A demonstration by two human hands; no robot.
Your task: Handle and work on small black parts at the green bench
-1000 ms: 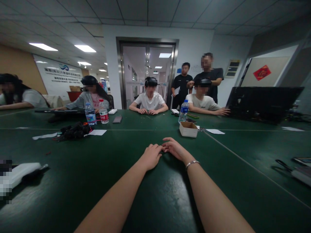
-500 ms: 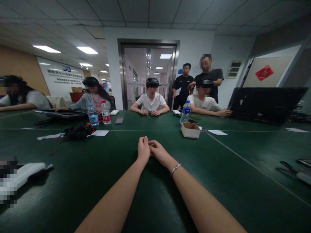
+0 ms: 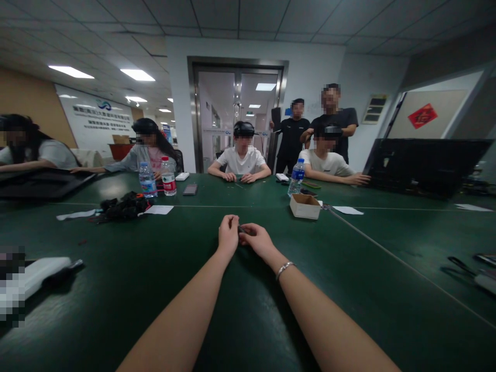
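Observation:
My left hand [image 3: 228, 235] and my right hand [image 3: 258, 238] meet over the middle of the green table [image 3: 174, 268]. Both are closed, with fingertips almost touching. Between them shows a bit of a small dark object [image 3: 241, 229]; most of it is hidden by the fingers, so its kind cannot be made out. A silver bracelet [image 3: 284, 269] circles my right wrist.
Ahead to the right stands an open white box [image 3: 305, 207] near a water bottle [image 3: 296, 177]. On the left lie a dark bundle of cables [image 3: 123, 207] and two bottles [image 3: 169, 176]. A large black panel [image 3: 426, 168] stands at right. Several people sit or stand across the table.
My hands have drawn slightly apart at the fingertips, and the dark object now shows between them. At the far left, the black panel has shifted left. A standing person has raised a dark flat object.

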